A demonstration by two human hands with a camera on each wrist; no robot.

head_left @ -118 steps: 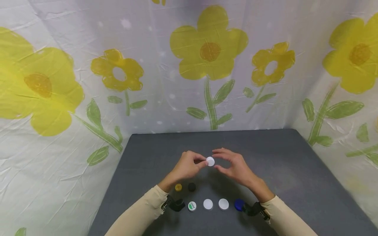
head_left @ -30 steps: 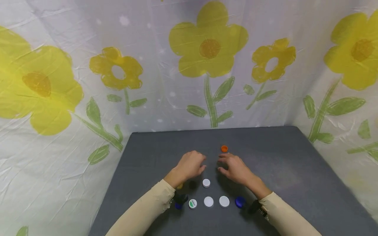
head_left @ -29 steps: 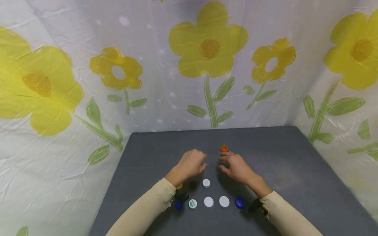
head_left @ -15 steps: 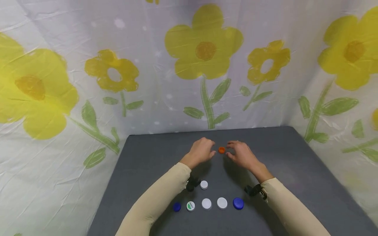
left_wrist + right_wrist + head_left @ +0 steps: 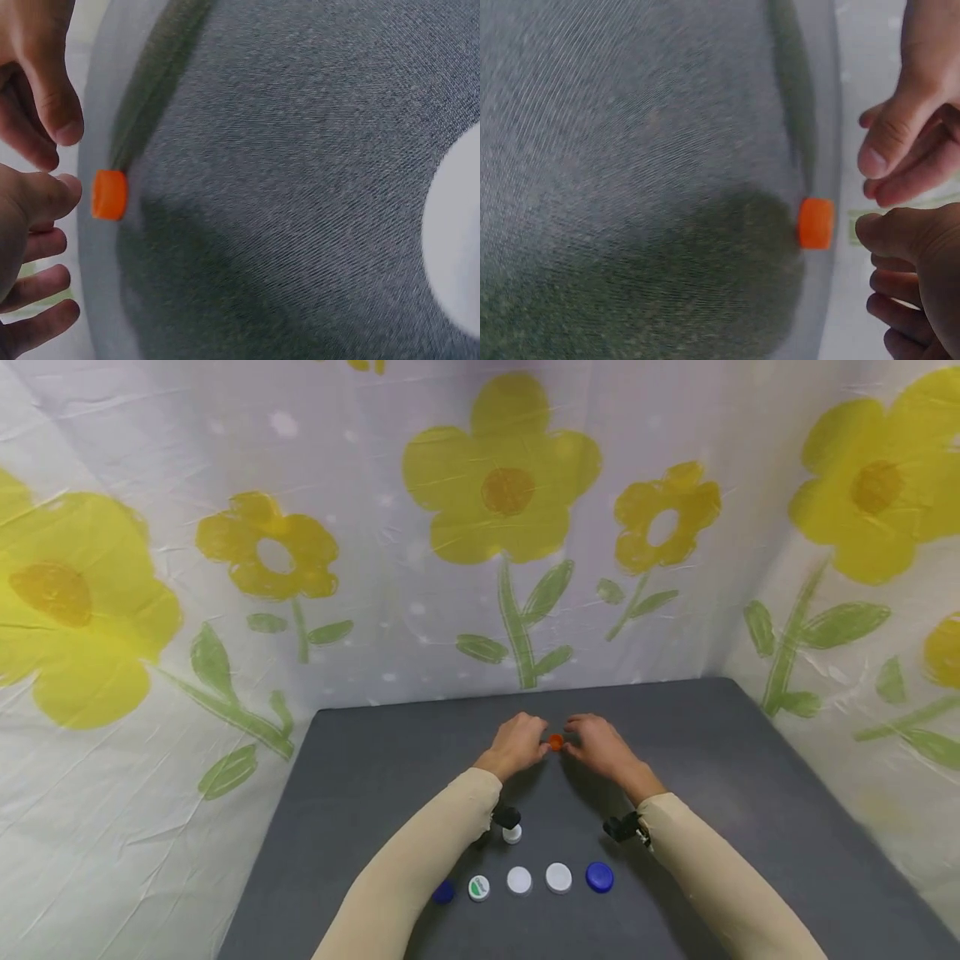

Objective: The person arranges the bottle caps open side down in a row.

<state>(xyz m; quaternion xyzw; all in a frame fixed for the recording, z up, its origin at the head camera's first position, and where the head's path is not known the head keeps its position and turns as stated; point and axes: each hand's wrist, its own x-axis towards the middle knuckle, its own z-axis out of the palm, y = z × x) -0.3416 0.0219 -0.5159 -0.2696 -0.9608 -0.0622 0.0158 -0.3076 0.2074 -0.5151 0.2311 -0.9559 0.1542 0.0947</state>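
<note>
Near the far edge of the table, an orange bottle cap [image 5: 556, 742] stands between my two hands. The left hand [image 5: 517, 743] is just to its left, thumb and fingers loosely bent and holding nothing. From the right side, my right hand [image 5: 602, 747] reaches toward the same cap, also with nothing in its fingers. In the left wrist view the orange cap [image 5: 110, 195] rests on the cloth, and the left thumb [image 5: 56, 196] appears apart from it. The right wrist view likewise has a gap between the orange cap [image 5: 816, 223] and the right thumb [image 5: 885, 231].
Closer to me lies a row: a dark blue cap [image 5: 443, 892], a white cap with a green mark [image 5: 478, 887], two white caps [image 5: 519, 881] and a blue cap [image 5: 600, 877]. A smaller white cap [image 5: 512, 834] is partly behind the left wrist camera. Flowered curtain [image 5: 405, 635] surrounds the grey table.
The left hand held the small white cap earlier; it now lies on the table. Both hands have moved forward to either side of the orange cap. The left arm now hides the yellow and black caps.
</note>
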